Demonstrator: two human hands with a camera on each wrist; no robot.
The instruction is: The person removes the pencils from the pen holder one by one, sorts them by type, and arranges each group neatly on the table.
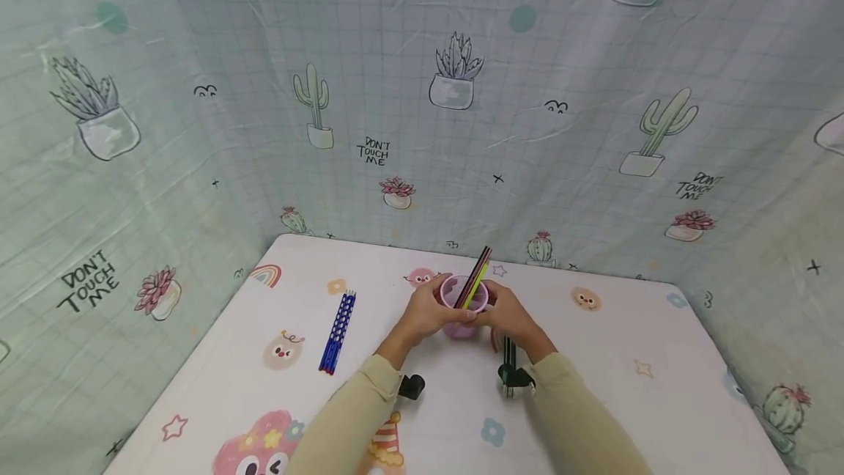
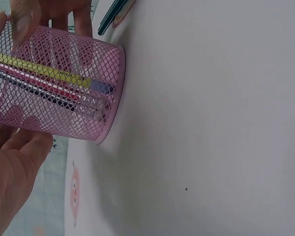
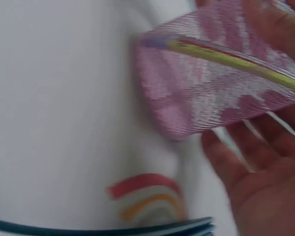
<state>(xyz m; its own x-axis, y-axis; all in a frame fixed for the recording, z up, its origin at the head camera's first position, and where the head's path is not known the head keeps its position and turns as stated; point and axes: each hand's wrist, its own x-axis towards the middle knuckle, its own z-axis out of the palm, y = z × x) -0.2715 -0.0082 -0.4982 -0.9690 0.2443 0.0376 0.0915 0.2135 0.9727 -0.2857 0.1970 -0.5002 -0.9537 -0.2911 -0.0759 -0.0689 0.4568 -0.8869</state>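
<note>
A pink mesh pencil cup (image 1: 459, 330) is between both hands near the back of the table. My left hand (image 1: 425, 311) grips its left side and my right hand (image 1: 511, 314) its right side, with thumbs across the near side. Several pencils (image 1: 473, 281), among them a yellow one, lean inside the cup and stick out above its rim. Through the mesh in the left wrist view, the yellow pencil (image 2: 54, 72) lies alongside red and dark ones. The right wrist view shows fingers spread along the cup (image 3: 206, 88), slightly blurred. Whether its base touches the table I cannot tell.
Blue dotted pencils (image 1: 338, 332) lie in a bunch on the left of the white patterned table (image 1: 580, 358). Dark green pencils (image 1: 510, 350) lie beneath the right wrist, partly hidden. A cactus-print cloth (image 1: 409, 123) hangs behind and at the sides.
</note>
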